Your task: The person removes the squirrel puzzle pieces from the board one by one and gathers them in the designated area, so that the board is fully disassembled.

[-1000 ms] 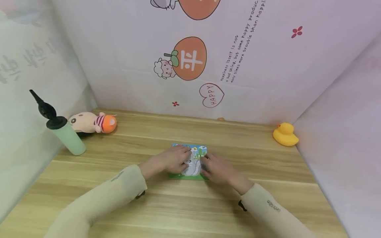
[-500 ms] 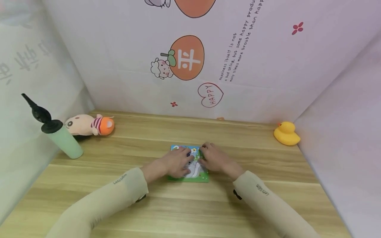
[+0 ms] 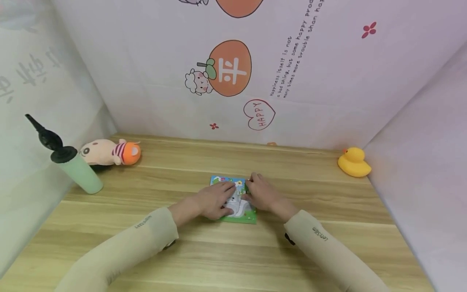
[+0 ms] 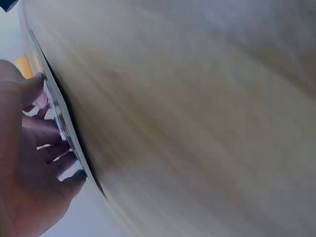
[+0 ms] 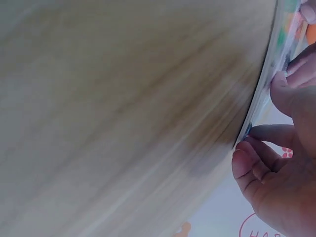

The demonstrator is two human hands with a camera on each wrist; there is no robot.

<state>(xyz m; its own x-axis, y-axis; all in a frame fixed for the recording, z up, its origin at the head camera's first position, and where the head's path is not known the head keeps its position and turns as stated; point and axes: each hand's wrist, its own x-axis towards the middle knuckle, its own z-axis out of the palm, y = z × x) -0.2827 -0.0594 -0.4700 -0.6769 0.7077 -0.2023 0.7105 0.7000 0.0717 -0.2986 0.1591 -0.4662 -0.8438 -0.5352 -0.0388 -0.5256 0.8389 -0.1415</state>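
Observation:
A thin jigsaw puzzle (image 3: 238, 218) lies flat on the wooden table, printed with a grey animal, blue sky, flowers and green grass. My left hand (image 3: 215, 199) rests over its left half, fingers spread and fingertips on the surface; the left wrist view shows the hand (image 4: 37, 148) along the edge of the puzzle (image 4: 61, 111). At the upper right corner, my right hand (image 3: 264, 194) grips with thumb on the picture and fingers curled at the far edge. In the right wrist view, thumb and forefinger of this hand (image 5: 281, 133) sit at the puzzle's rim (image 5: 261, 89). The hands hide much of the picture.
At the left stands a pale green pump (image 3: 82, 174) with a black nozzle. Behind it lies a plush toy (image 3: 113, 152) with an orange end. A yellow rubber duck (image 3: 354, 162) sits at the back right. Printed cloth walls (image 3: 164, 101) enclose the table (image 3: 226, 255).
My right hand has shifted up from the puzzle's right side to its upper right corner. My left hand stays over the left half, and the view has tilted slightly.

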